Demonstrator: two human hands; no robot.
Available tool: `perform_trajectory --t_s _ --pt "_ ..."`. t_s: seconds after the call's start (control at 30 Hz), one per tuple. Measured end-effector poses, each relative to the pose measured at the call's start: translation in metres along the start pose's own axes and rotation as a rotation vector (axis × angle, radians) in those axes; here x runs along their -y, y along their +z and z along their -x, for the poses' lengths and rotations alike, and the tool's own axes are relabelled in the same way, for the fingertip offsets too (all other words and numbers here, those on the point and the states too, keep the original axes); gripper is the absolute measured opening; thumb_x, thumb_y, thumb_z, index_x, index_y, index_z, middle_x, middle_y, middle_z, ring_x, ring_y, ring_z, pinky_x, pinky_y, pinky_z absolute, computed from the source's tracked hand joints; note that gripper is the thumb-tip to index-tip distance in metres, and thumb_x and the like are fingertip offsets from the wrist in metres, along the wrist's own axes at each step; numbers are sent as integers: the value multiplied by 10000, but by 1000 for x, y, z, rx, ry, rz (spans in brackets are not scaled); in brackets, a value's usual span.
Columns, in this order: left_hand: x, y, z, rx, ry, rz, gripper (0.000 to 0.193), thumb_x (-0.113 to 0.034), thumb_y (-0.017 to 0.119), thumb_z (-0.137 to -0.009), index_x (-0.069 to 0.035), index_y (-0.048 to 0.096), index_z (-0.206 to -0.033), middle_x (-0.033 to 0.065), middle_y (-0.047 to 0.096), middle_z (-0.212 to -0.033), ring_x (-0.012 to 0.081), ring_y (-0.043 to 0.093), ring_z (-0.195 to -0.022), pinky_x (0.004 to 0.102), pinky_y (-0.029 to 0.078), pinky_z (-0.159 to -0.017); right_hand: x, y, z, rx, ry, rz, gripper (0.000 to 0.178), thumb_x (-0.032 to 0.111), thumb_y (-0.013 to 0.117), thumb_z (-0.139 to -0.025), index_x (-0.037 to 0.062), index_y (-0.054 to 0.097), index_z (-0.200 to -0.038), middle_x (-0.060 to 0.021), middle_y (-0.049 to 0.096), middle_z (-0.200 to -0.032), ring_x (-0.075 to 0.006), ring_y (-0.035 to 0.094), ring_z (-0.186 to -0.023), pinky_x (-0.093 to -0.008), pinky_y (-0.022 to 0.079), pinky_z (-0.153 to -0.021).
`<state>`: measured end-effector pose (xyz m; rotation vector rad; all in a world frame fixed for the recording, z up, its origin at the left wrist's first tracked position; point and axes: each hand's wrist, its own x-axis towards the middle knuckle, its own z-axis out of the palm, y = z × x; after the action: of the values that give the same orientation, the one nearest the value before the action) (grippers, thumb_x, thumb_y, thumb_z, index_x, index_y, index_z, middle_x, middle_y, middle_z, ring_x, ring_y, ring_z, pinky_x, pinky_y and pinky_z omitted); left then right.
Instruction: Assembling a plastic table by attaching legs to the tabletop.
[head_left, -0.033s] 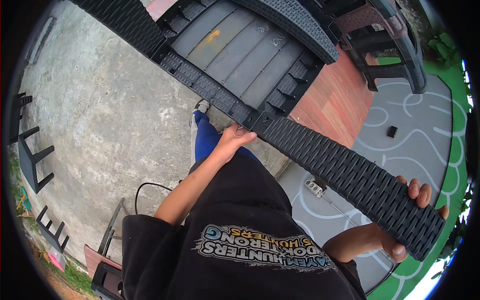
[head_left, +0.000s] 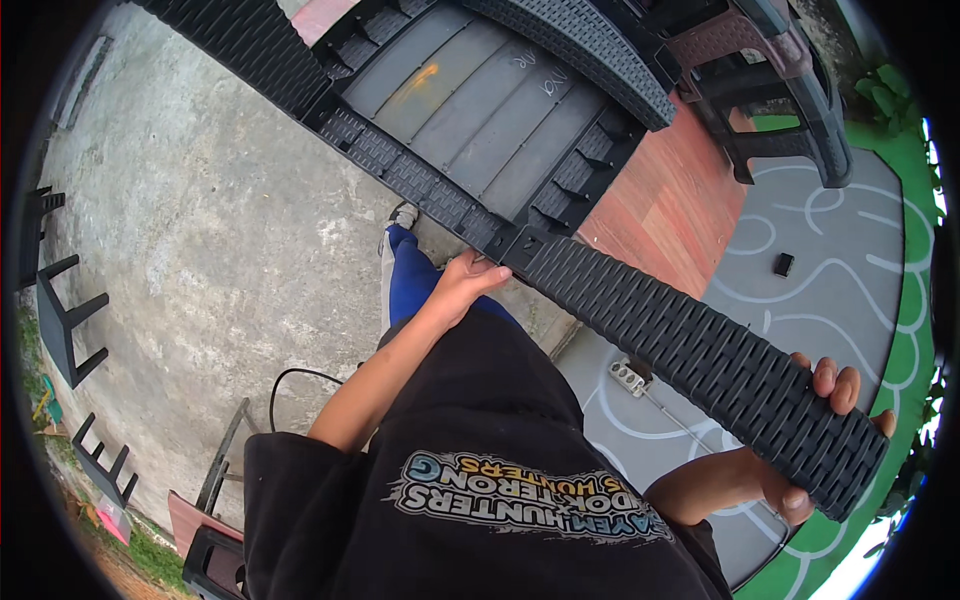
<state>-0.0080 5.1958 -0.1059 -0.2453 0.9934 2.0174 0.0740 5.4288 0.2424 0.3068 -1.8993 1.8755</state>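
Observation:
A black plastic piece of furniture with a woven pattern lies with its grey slatted panel (head_left: 470, 110) facing up. From its near corner a wide woven leg (head_left: 690, 350) runs out to the lower right. My right hand (head_left: 820, 430) is wrapped round the free end of that leg, fingers over the far edge and thumb at the near edge. My left hand (head_left: 468, 282) grips the corner where leg and frame rail (head_left: 410, 178) meet, its fingers partly hidden beneath. Another woven leg (head_left: 240, 50) stretches to the upper left, and a curved woven one (head_left: 585, 50) crosses the top.
The furniture rests over a reddish wood-look tabletop (head_left: 665, 190). Stacked dark plastic chairs or stools (head_left: 760, 80) stand at the upper right. A white power strip (head_left: 630, 377) with its cable lies on the grey painted ground. Dark furniture (head_left: 70, 320) lines the concrete floor's left side.

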Motion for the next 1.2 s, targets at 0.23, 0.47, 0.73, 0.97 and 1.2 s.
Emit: perform_trajectory --t_s 0.23,0.47,0.73,0.97,1.2 --pt "-28 2 2 36 -95 -189 650 -300 733 -859 104 456 -1287 175 612 -1178 214 615 -1064 327 507 -901 -11 -27 -4 21 -43 -88 1026 233 844 -538 214 320 -1420 -125 442 -1131 -298 466 -1121 -521 347 -1014" --pt "-127 84 41 17 -69 -1345 546 -330 820 -734 6 641 -1125 187 680 -1019 296 687 -931 367 550 -830 15 -80 -26 107 -166 -393 995 114 862 -570 193 342 -1414 -32 645 -967 -187 628 -949 -399 331 -930" --pt "-148 154 21 480 506 -1304 907 -288 878 -595 -41 459 -1361 161 543 -1298 351 529 -1210 417 421 -1015 8 -96 -85 141 -354 -696 1079 224 855 -673 48 203 -1515 -55 672 -975 -179 672 -856 -381 409 -903" --pt "-180 192 -53 182 814 -1323 880 -203 889 -561 -26 481 -1321 154 557 -1269 337 552 -1177 396 454 -974 -14 -70 -120 -376 -13 202 1293 469 917 -560 -5 157 -1493 -207 594 -1176 -379 604 -1115 -511 465 -1031" --pt "-255 212 -157 390 762 -1337 926 -253 874 -609 -26 435 -1393 172 504 -1358 349 499 -1250 391 411 -1048 -49 -105 -200 -530 -140 288 513 227 679 -879 -70 477 -1246 -219 599 -1165 -311 623 -1070 -446 508 -944"
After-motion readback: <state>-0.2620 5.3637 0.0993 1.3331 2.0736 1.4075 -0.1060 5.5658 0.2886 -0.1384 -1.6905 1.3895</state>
